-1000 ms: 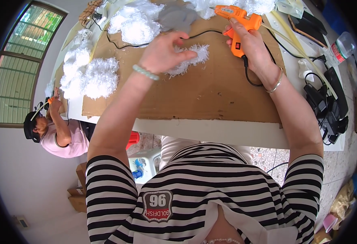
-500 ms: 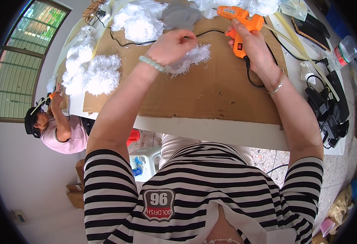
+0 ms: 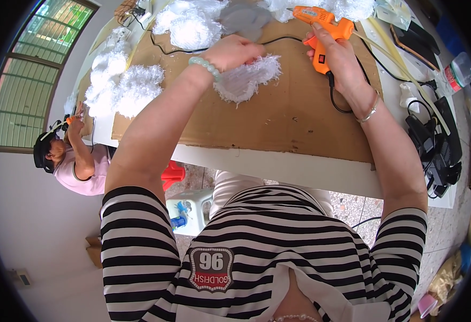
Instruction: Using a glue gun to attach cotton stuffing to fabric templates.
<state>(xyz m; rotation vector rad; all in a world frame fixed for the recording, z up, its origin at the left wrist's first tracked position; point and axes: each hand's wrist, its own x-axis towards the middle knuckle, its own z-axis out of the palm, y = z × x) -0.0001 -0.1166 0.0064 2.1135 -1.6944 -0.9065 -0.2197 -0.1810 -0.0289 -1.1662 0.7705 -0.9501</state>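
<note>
Head: one fluffy piece (image 3: 244, 83) in left fingers (image 3: 253, 50), one glue gun (image 3: 334, 28) in right fingers (image 3: 327, 39)

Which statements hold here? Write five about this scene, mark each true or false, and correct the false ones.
1. The right hand holds an orange glue gun. True.
2. The glue gun points toward the person's right. False: it points toward the left.
3. The left hand is on the glue gun. False: it is at the far edge of a shaggy white piece.
4. Brown cardboard covers part of the table. True.
5. The window is on the person's right. False: it is on the left.
</note>
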